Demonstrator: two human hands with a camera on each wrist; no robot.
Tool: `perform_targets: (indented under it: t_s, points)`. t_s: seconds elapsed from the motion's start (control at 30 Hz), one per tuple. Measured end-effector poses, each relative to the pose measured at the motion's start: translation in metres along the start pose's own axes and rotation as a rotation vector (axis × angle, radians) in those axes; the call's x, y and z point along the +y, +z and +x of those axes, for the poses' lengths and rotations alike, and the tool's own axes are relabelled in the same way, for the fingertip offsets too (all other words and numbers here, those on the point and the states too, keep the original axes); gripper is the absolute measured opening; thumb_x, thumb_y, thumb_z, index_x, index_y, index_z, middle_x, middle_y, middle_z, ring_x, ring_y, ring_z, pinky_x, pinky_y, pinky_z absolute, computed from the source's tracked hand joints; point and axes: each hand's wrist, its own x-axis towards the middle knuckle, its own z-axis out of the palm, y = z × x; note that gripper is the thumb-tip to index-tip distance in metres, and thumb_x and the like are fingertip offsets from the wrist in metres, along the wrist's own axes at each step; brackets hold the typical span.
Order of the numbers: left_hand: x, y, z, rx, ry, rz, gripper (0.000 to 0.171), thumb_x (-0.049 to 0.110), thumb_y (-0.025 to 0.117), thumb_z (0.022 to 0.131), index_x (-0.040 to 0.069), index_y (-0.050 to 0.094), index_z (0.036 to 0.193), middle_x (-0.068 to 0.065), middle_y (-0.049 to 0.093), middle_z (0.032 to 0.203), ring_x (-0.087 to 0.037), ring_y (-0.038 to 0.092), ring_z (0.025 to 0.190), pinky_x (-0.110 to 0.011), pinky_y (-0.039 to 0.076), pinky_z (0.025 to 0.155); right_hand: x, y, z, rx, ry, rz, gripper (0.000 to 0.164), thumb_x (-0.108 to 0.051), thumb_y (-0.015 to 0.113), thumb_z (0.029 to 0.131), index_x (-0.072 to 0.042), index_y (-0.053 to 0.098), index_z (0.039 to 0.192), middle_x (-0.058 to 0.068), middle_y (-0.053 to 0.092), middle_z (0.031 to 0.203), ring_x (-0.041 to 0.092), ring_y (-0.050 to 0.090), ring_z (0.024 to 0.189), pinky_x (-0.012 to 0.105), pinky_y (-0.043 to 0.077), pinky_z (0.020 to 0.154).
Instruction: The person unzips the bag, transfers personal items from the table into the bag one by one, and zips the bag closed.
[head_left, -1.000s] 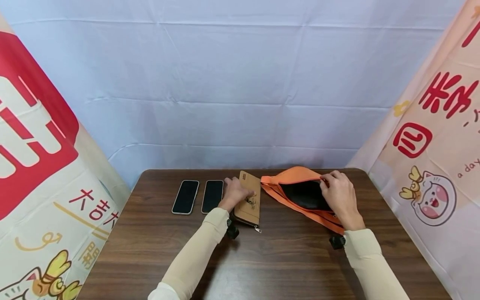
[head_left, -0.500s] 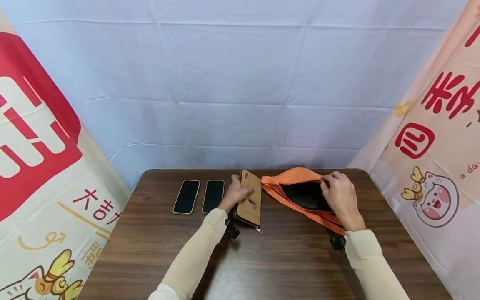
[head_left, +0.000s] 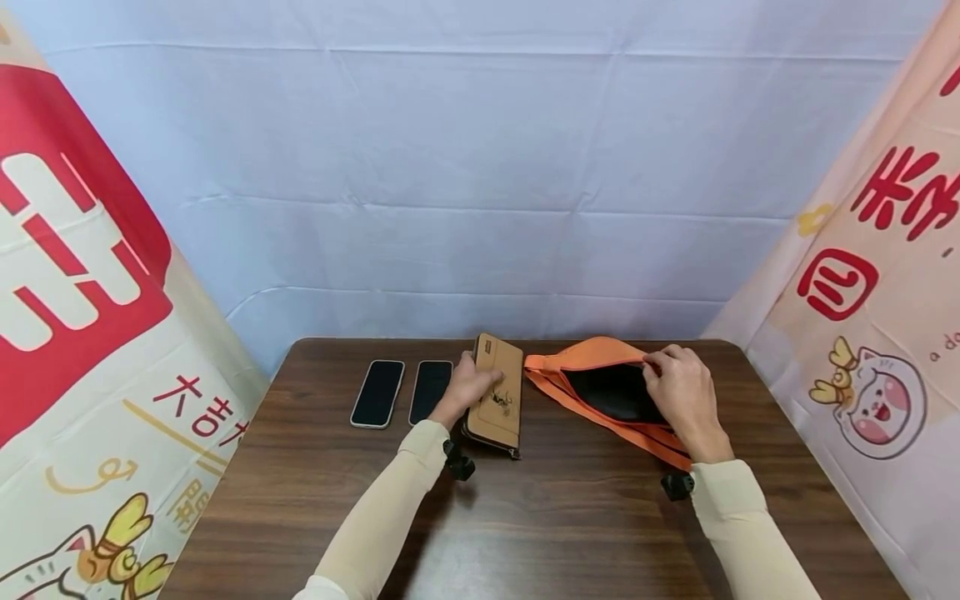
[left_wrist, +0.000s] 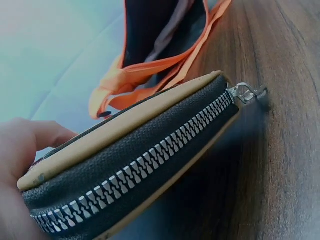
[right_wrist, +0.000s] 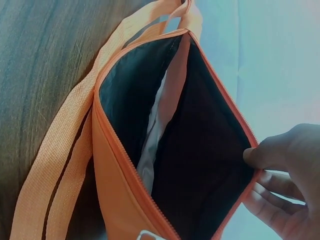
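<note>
A tan zip wallet (head_left: 501,392) with a dark printed figure is gripped by my left hand (head_left: 467,388), thumb over its top face. In the left wrist view the wallet's metal zipper (left_wrist: 145,167) runs along its edge, closed, and its near side tilts up from the wood. To its right lies an orange waist bag (head_left: 600,354), its zip mouth spread wide over a black lining (right_wrist: 200,130). My right hand (head_left: 681,392) pinches the far edge of that mouth between thumb and fingers, as the right wrist view shows.
Two dark-screened phones, a left phone (head_left: 378,394) and a right phone (head_left: 430,392), lie left of the wallet; my left hand overlaps the second. The bag's orange strap (head_left: 592,421) trails along its front. A pale cloth (head_left: 480,167) hangs behind the wooden table (head_left: 525,525).
My left hand has taken hold of the wallet and lifted it slightly, its far end now a little higher. The right hand keeps its pinch on the bag's edge.
</note>
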Motion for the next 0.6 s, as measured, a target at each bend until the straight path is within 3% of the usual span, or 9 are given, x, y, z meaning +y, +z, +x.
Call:
perform_targets:
  t_s: [0.23,0.6]
  points:
    - [0.002,-0.004,-0.006,-0.017,0.019,-0.034,0.066,0.024,0.069,0.102,0.0,0.034,0.153,-0.021,0.073,0.11,-0.025,0.077,0.087,-0.04,0.064,0.079,0.0,0.0,0.0,-0.001,0.011,0.003,0.009,0.004,0.082,0.087,0.006,0.08,0.095,0.025,0.073,0.094,0.044,0.066,0.085,0.062,0.058,0.074]
    - [0.007,-0.005,-0.014,-0.031,0.037,-0.074,0.07,0.027,0.071,0.102,0.002,0.033,0.156,-0.019,0.075,0.106,-0.021,0.077,0.082,-0.037,0.064,0.075,-0.001,0.0,0.001,0.013,0.016,0.002,0.01,0.005,0.082,0.086,0.007,0.08,0.096,0.026,0.073,0.094,0.046,0.067,0.087,0.063,0.058,0.075]
